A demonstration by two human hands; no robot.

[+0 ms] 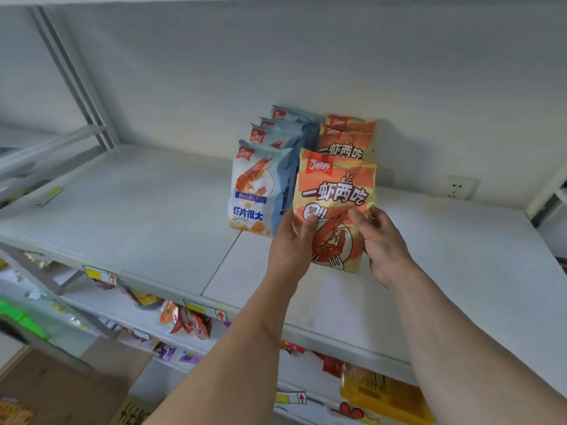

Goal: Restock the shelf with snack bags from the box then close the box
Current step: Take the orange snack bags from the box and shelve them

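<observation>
White shelving against a pale grey wall fills the frame, its broad top shelf point(147, 210) running from the left edge to the lower right. At centre frame, a person's two bare forearms reach up from the bottom edge and hold an orange snack bag point(334, 210) printed with a red shrimp and large Chinese characters. The left hand point(291, 243) grips the bag's lower left side, thumb curled across the front; the right hand point(380, 240) pinches its right edge, thumb on the front and fingers behind. The bag stands upright at the front of a short row of matching orange bags point(346, 139) that runs back toward the wall. Just beside it on the left stands a row of pale blue snack bags point(260, 185), the front one showing a shrimp picture and blue lettering. A wall socket point(460, 187) sits at right centre, just above the shelf. Yellow-and-white price tags point(99, 275) with red arrows line the shelf's front edge. Lower shelves at lower left and bottom centre hold assorted coloured packets point(187, 322), blurred. A brown cardboard box point(61, 391) shows at the lower left corner.
</observation>
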